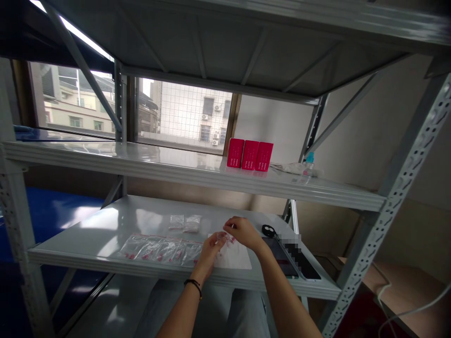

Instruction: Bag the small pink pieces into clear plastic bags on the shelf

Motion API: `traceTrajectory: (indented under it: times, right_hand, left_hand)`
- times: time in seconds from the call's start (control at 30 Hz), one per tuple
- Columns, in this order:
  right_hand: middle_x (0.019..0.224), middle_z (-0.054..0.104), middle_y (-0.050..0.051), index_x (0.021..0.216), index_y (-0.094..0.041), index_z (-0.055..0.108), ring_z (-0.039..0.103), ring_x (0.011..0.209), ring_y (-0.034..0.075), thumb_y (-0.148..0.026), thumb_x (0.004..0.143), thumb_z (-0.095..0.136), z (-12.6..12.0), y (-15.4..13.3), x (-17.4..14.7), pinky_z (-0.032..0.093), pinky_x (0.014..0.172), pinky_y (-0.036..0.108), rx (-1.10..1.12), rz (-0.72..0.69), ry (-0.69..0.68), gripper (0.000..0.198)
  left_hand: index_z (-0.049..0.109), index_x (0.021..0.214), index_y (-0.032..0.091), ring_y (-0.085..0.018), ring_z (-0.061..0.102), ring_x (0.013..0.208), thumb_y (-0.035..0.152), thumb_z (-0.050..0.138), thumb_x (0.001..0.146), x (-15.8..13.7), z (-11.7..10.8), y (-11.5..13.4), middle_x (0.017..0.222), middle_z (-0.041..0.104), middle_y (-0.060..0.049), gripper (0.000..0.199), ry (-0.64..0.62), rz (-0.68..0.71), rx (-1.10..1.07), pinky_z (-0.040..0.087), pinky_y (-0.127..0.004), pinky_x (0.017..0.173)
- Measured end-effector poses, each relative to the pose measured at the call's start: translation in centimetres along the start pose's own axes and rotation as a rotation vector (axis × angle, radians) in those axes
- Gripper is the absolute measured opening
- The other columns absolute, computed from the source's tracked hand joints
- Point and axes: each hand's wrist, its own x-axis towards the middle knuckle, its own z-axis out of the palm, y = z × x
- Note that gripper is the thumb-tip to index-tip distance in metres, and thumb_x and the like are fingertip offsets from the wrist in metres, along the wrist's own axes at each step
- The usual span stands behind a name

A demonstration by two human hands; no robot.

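Observation:
My left hand (210,248) and my right hand (243,232) meet over a white sheet (236,257) on the lower grey shelf (116,220). Together they pinch a small clear plastic bag (222,237) with pink bits in it. Just left of my left hand lies a row of clear zip bags (158,249) holding small pink pieces. Two little filled clear bags (185,222) rest farther back on the shelf.
A black key fob (269,230), a tablet (282,258) and a phone (306,265) lie right of my hands. Three pink boxes (250,154) and a plastic bottle (299,168) sit on the upper shelf. Steel uprights frame both sides; cables trail at the lower right.

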Motion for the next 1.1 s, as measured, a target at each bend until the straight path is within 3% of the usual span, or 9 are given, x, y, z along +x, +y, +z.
traceTrajectory:
  times: [0.1,0.2,0.33,0.47,0.8,1.1]
  right_hand:
    - [0.098,0.082,0.006,0.098,-0.020,0.078,0.071,0.087,0.017,-0.029,0.093,0.053,0.9,2.0,0.1,0.047,0.079,0.024,-0.058,0.138,0.077,0.028]
    - [0.096,0.083,0.009,0.095,-0.018,0.079,0.073,0.087,0.019,-0.022,0.089,0.055,3.1,4.1,-0.2,0.047,0.076,0.026,-0.124,0.261,0.070,0.025]
    - [0.092,0.084,0.010,0.083,-0.019,0.080,0.075,0.089,0.021,-0.021,0.084,0.062,6.9,5.4,-0.7,0.046,0.075,0.027,-0.190,0.311,0.001,0.018]
    - [0.099,0.083,0.015,0.089,-0.017,0.079,0.075,0.095,0.024,-0.023,0.089,0.055,9.0,5.5,-0.6,0.048,0.078,0.030,-0.259,0.355,-0.003,0.025]
    - [0.105,0.080,0.022,0.102,-0.009,0.075,0.076,0.102,0.031,-0.017,0.094,0.046,10.2,5.1,-0.1,0.054,0.083,0.036,-0.360,0.390,-0.026,0.031]
    - [0.108,0.079,0.026,0.104,-0.007,0.075,0.076,0.103,0.034,-0.009,0.084,0.056,8.7,4.1,0.3,0.056,0.086,0.038,-0.331,0.392,-0.060,0.027]
  left_hand:
    - [0.078,0.098,0.020,-0.026,0.066,0.098,0.050,0.080,0.076,0.1,-0.1,-0.1,0.098,0.078,-0.008,0.037,0.050,-0.015,-0.020,0.048,-0.035,0.089]
    - [0.078,0.096,0.020,-0.025,0.066,0.093,0.053,0.079,0.076,0.0,-0.1,0.2,0.095,0.078,-0.007,0.038,0.060,-0.036,-0.045,0.049,-0.033,0.085]
    - [0.078,0.096,0.021,-0.025,0.067,0.095,0.059,0.078,0.075,-0.2,0.1,0.7,0.095,0.077,-0.007,0.043,0.061,-0.078,-0.066,0.050,-0.033,0.083]
    - [0.078,0.094,0.021,-0.025,0.067,0.094,0.059,0.079,0.074,-0.2,0.0,0.5,0.094,0.077,-0.007,0.043,0.069,-0.057,-0.083,0.049,-0.032,0.082]
    - [0.079,0.095,0.020,-0.020,0.064,0.087,0.054,0.080,0.078,-0.2,-0.2,0.3,0.090,0.074,-0.005,0.038,0.046,-0.046,-0.129,0.047,-0.027,0.076]
    - [0.079,0.096,0.018,-0.018,0.062,0.083,0.056,0.081,0.076,0.2,-0.4,-0.3,0.091,0.075,-0.006,0.043,0.067,-0.043,-0.121,0.043,-0.025,0.069]
